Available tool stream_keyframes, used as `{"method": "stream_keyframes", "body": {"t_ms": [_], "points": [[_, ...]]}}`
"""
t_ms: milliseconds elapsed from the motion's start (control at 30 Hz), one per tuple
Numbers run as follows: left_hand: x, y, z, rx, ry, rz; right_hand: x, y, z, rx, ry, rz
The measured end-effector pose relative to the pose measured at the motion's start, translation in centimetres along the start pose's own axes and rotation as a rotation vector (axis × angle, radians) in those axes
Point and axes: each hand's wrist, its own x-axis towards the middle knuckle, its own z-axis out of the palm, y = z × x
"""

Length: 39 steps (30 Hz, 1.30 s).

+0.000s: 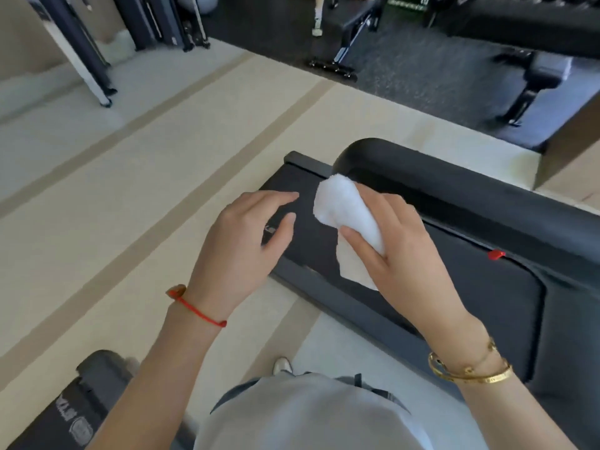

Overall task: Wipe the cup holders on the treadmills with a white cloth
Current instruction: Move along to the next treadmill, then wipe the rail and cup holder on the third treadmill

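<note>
My right hand grips a folded white cloth, thumb across its underside, held above the black treadmill. The cloth's upper end lies near the rounded black motor cover at the treadmill's front. My left hand hovers beside it with relaxed, slightly bent fingers and holds nothing. No cup holder shows in this view.
A red safety clip sits on the treadmill to the right. Another dark machine stands at the lower left. Beige floor with darker stripes lies to the left. Weight benches and rack legs stand at the back.
</note>
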Motion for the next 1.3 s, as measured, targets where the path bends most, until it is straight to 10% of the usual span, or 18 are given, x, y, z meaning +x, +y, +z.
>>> {"method": "stream_keyframes", "body": {"t_ms": [500,867,1300], "points": [[16.3,1.1,7.7,-0.178,-0.200,0.338,6.8,6.4,-7.7,-0.493,0.305,0.215],[17.3,2.8,13.1,-0.167,-0.260,0.264,8.9,10.7,-6.6,-0.557,-0.134,0.178],[17.2,3.3,14.1,-0.133,-0.245,0.225,9.0,11.8,-5.8,-0.606,-0.076,0.168]]}}
